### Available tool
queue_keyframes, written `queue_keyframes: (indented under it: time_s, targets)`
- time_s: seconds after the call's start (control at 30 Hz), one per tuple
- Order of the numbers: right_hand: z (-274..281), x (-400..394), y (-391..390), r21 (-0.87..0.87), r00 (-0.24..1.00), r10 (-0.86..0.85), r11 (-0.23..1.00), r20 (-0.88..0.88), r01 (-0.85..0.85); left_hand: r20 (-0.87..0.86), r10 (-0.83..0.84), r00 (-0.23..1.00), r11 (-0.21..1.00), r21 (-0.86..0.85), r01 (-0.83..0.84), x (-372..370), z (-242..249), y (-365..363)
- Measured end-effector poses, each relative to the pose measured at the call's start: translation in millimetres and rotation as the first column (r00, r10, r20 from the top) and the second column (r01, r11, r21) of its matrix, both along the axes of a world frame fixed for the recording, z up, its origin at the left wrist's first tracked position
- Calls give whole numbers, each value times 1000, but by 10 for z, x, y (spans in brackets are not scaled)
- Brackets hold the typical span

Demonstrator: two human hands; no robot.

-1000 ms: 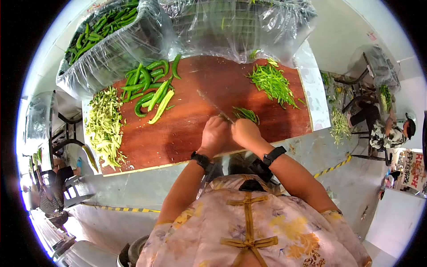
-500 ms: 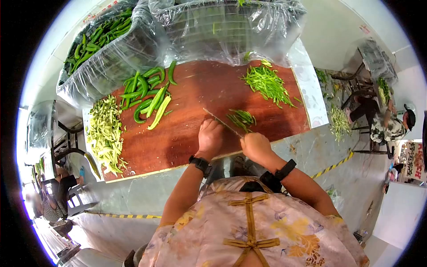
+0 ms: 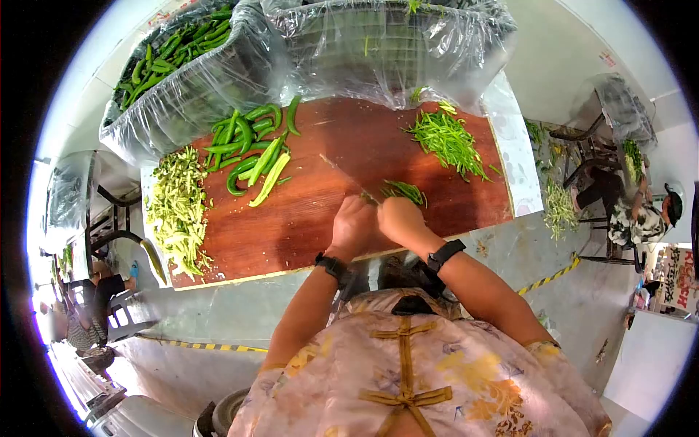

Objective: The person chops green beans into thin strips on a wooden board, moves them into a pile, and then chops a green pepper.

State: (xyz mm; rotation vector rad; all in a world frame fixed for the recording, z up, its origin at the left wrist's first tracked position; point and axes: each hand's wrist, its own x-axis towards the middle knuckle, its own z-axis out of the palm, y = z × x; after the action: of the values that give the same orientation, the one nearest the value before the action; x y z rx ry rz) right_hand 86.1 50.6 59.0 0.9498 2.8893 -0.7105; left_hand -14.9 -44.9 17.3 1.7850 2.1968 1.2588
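My right hand (image 3: 402, 221) is closed around the handle of a knife (image 3: 348, 177), its thin blade slanting up and left over the red-brown board (image 3: 291, 240). Close beside it, my left hand (image 3: 352, 224) is bunched with its fingers curled down near the blade. Whatever lies under those fingers is hidden. Just beyond my right hand is a small bunch of cut green pepper strips (image 3: 405, 192). Whole and split green peppers (image 3: 247, 142) lie at the board's upper left.
Pale pepper cores and scraps (image 3: 177, 218) are heaped along the left edge. A pile of green strips (image 3: 450, 144) sits at the upper right. Plastic-lined crates (image 3: 393, 58) stand behind the board, one holding peppers (image 3: 178, 54). A seated person (image 3: 637, 211) works at far right.
My right hand and the knife have moved left, so my right hand is now right against my left hand. The view has shifted slightly.
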Motion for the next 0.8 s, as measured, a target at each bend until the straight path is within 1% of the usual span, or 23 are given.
queue_keyframes:
  time_s: [0.03,0.1,0.17,0.2,0.3,0.33,0.4,0.43,0.47,0.53,0.6,0.67,0.8]
  targets:
    - [32,24,8,1,1000,-17,1000,-11,17,-3,3,1000,1000,4,-3,4,-4,7]
    - [80,86,23,3,999,-31,1000,-25,31,-9,25,1000,992,121,-23,-2,-10,17]
    - [116,205,87,-1,996,-85,996,38,85,-18,23,1000,992,125,-21,-13,-30,17]
    - [110,255,141,18,996,-90,996,-20,90,-20,23,1000,992,125,-21,0,-35,13]
    - [149,390,166,53,996,-91,994,-23,92,-14,44,999,994,102,-43,6,-29,9]
    - [192,406,124,38,995,-93,995,19,92,-15,43,999,994,102,-41,4,-19,6]
    - [271,464,-6,33,997,-77,997,21,77,-118,87,989,993,86,-77,18,-2,1]
    - [291,488,-51,29,998,-57,998,25,56,-119,79,990,994,84,-69,24,5,0]
    - [298,498,-70,-16,996,-51,999,79,52,-119,78,990,994,80,-68,24,13,-6]
    - [305,518,-100,-19,997,-56,998,59,57,-121,78,990,995,77,-69,13,4,4]
    - [311,515,-110,-22,997,-58,998,42,59,-78,64,995,992,113,-55,3,-7,15]
    - [322,500,-102,-33,994,-55,998,93,58,-68,54,996,992,114,-46,-3,-18,12]
    - [364,436,-74,-69,991,-10,997,131,19,-54,45,998,993,116,-38,-27,-40,5]
